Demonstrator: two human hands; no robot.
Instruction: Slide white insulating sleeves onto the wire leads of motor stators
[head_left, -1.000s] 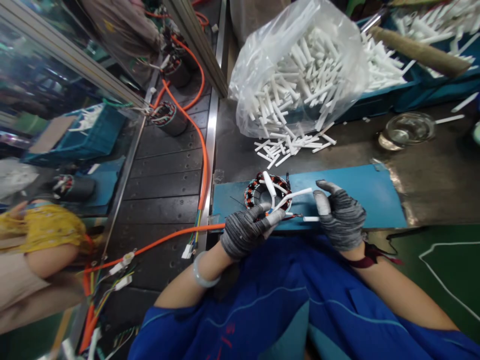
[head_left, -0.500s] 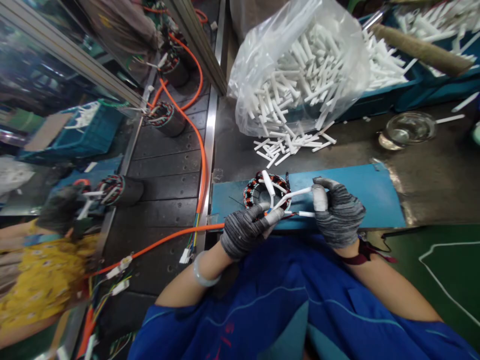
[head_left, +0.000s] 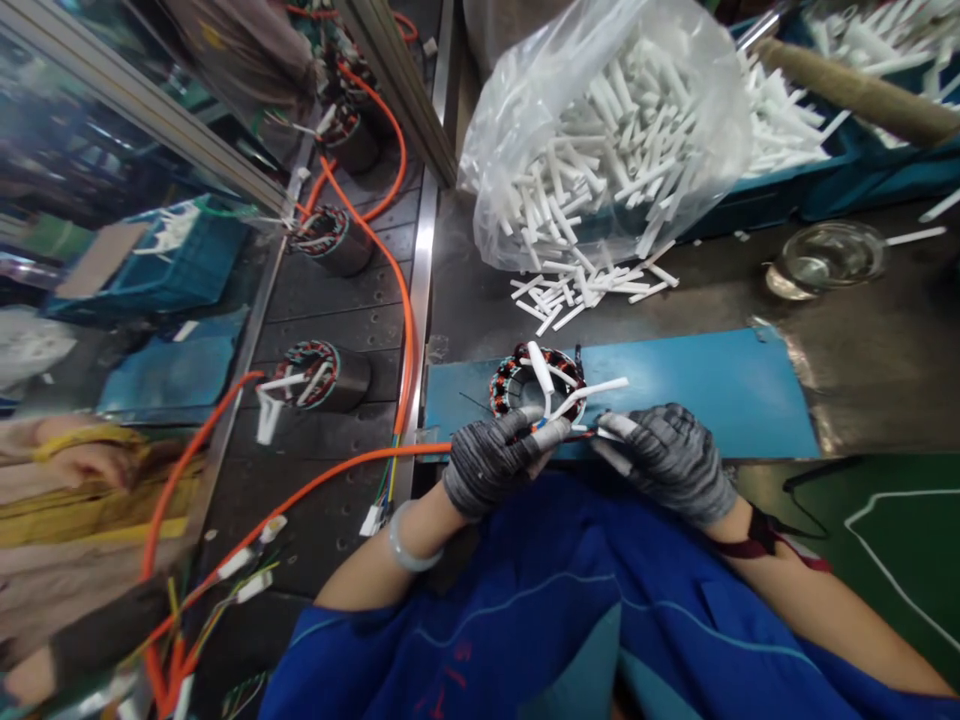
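A motor stator (head_left: pixel 498 388) with black, orange and pale-blue windings stands on a blue mat (head_left: pixel 697 375) in front of me. My left hand (head_left: pixel 499 462), in a grey striped glove with white fingertips, is closed on the wires at the stator's near side. An orange cable (head_left: pixel 375 455) runs up to this hand from the left. Two white sleeves stick out over the stator: a thick upright sleeve (head_left: pixel 540 367) and a thin sleeve (head_left: pixel 604 387) pointing right. My gloved right hand (head_left: pixel 664 458) pinches another white sleeve (head_left: pixel 604 433) on a wire, partly hidden by the fingers.
Behind the mat, a clear plastic bag (head_left: pixel 517 110) spills white sleeves (head_left: pixel 570 295). A glass bowl (head_left: pixel 829 260) and blue bins (head_left: pixel 795 190) are to its right. Leftward, a conveyor (head_left: pixel 300 500) carries several stators; a co-worker's hand (head_left: pixel 94 465) is beyond it.
My right hand has moved down and left from the thin sleeve's end to the lower sleeve. A co-worker's stator has shifted right on the conveyor, and the gloved hand has left it.
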